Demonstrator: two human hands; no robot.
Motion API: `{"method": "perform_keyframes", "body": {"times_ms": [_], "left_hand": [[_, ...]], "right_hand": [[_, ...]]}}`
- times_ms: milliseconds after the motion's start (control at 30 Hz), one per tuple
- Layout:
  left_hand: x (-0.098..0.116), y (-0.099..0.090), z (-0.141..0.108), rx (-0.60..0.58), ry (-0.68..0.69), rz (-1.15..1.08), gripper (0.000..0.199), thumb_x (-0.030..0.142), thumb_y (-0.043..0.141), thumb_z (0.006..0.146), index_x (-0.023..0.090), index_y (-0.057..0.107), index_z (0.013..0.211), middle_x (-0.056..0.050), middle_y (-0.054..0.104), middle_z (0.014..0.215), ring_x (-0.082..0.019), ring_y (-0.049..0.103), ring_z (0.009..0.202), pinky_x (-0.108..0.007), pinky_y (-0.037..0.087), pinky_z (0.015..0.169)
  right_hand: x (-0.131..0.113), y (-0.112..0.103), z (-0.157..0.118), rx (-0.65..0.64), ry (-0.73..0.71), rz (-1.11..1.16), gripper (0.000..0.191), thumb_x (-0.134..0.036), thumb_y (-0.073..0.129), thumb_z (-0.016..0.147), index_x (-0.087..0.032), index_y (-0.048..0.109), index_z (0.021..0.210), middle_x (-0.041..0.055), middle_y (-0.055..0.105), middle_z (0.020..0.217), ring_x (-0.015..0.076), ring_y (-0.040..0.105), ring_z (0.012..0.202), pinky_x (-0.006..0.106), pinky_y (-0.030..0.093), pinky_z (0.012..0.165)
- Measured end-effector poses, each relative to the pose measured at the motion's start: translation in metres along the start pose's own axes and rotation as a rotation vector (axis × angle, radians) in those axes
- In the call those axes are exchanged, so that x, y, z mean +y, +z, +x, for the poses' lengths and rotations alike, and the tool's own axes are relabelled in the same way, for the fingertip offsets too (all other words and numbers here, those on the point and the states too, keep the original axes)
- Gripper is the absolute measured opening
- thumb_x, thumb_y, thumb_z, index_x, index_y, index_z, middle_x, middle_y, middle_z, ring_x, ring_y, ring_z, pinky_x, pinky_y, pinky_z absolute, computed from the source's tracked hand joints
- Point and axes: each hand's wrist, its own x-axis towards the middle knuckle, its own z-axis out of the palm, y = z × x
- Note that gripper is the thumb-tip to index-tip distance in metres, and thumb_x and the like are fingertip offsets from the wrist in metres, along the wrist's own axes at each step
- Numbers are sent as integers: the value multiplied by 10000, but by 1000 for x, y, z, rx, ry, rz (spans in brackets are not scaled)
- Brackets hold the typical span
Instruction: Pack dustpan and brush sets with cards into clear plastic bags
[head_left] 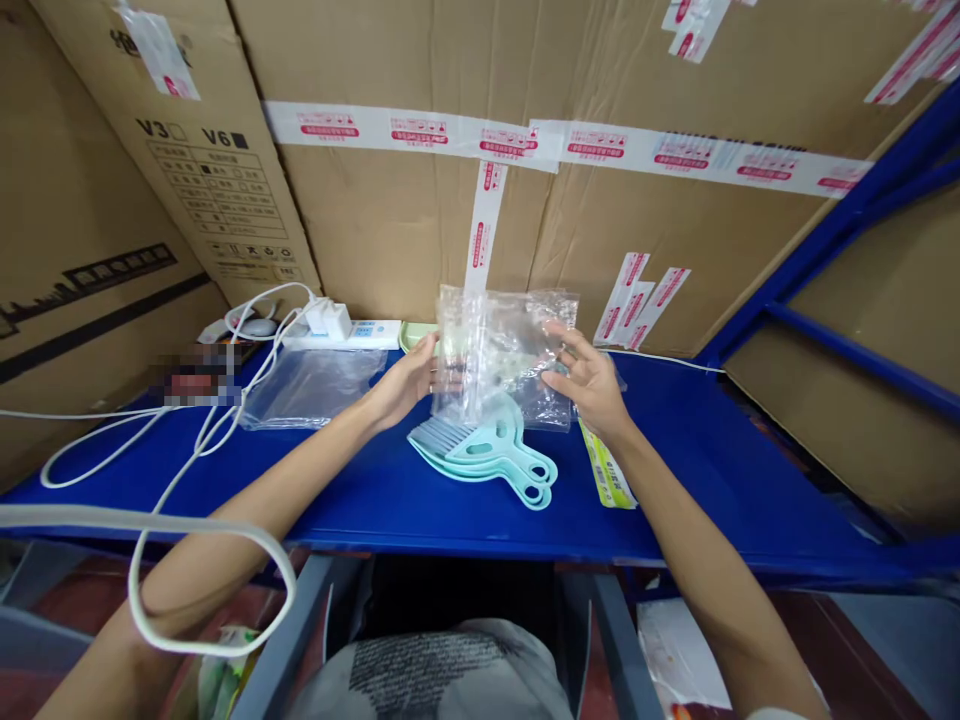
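Observation:
A clear plastic bag (510, 350) is held up between both hands over the blue table. My left hand (412, 380) is at the bag's left edge, its fingers partly behind the plastic. At the right side, my right hand (589, 380) grips the bag with bent fingers. Just below the bag lies a light teal dustpan and brush set (487, 450), with its handles pointing right and toward me. A yellow-green card (609, 470) rests beside my right wrist, partly covered by it.
More clear bags (315, 385) lie left of my left hand. Behind them sit a white power strip (375, 333) and a plug adapter (328, 320). White cables loop over the left side and my left forearm. Cardboard (405, 220) stands behind the blue table (360, 510); a blue metal frame is at right.

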Motion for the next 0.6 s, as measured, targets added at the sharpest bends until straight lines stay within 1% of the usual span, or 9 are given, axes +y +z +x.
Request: {"method": "perform_keyframes", "body": {"times_ms": [33, 100, 167, 200, 300, 367, 433, 500, 600], "left_hand": [[1, 1, -1, 3, 15, 10, 813, 672, 811, 838, 199, 542, 1442, -135, 777, 1126, -312, 760, 1019, -464, 597, 929], [0, 1, -1, 73, 80, 75, 842, 490, 948, 746, 189, 545, 1420, -81, 774, 961, -267, 759, 892, -391, 603, 832], [-1, -1, 0, 162, 158, 138, 826, 327, 987, 683, 173, 565, 1376, -25, 737, 822, -213, 727, 761, -333, 588, 752], [-1, -2, 2, 197, 192, 152, 786, 286, 978, 682, 169, 580, 1350, -9, 721, 788, -190, 706, 713, -316, 580, 721], [2, -6, 4, 267, 252, 154, 661, 245, 941, 710, 174, 621, 1283, 7, 702, 755, -153, 662, 640, -286, 560, 654], [4, -7, 5, 283, 255, 163, 640, 222, 947, 699, 170, 635, 1255, 5, 704, 751, -148, 660, 633, -274, 550, 632], [5, -7, 5, 268, 229, 163, 645, 207, 956, 680, 166, 629, 1235, -11, 724, 797, -157, 683, 647, -277, 554, 617], [6, -7, 6, 238, 196, 154, 642, 194, 952, 669, 171, 618, 1217, -24, 738, 853, -162, 701, 648, -279, 554, 592], [19, -16, 7, 224, 182, 175, 645, 164, 949, 646, 173, 630, 1206, -20, 732, 848, -150, 688, 613, -268, 535, 559]], "right_hand": [[1, 2, -1, -17, -16, -20, 563, -381, 868, 842, -324, 703, 1377, 84, 491, 1603, 237, 706, 1064, 339, 667, 714], [1, 5, -2, -36, -38, -46, 479, -397, 836, 885, -314, 728, 1345, 94, 533, 1546, 238, 719, 1050, 350, 664, 721], [0, 8, -4, -63, -36, -62, 460, -405, 817, 910, -321, 729, 1354, 93, 578, 1482, 243, 725, 1064, 363, 667, 744], [-1, 9, -5, -95, -20, -72, 466, -403, 811, 918, -327, 724, 1369, 91, 593, 1462, 247, 727, 1076, 370, 669, 760], [-2, 15, -8, -182, 37, -85, 522, -387, 813, 921, -346, 698, 1428, 88, 582, 1508, 251, 738, 1083, 397, 677, 801], [-2, 20, -9, -181, 59, -79, 606, -383, 827, 906, -357, 657, 1487, 89, 540, 1578, 255, 743, 1080, 421, 685, 814], [-1, 24, -11, -164, 74, -65, 730, -391, 843, 885, -363, 580, 1566, 96, 514, 1619, 272, 738, 1110, 442, 696, 828], [1, 27, -12, -168, 94, -50, 850, -405, 848, 878, -356, 478, 1642, 107, 524, 1617, 289, 724, 1164, 455, 703, 853], [2, 27, -13, -182, 114, -41, 941, -399, 843, 886, -354, 368, 1698, 109, 550, 1598, 294, 691, 1246, 428, 706, 877]]}}
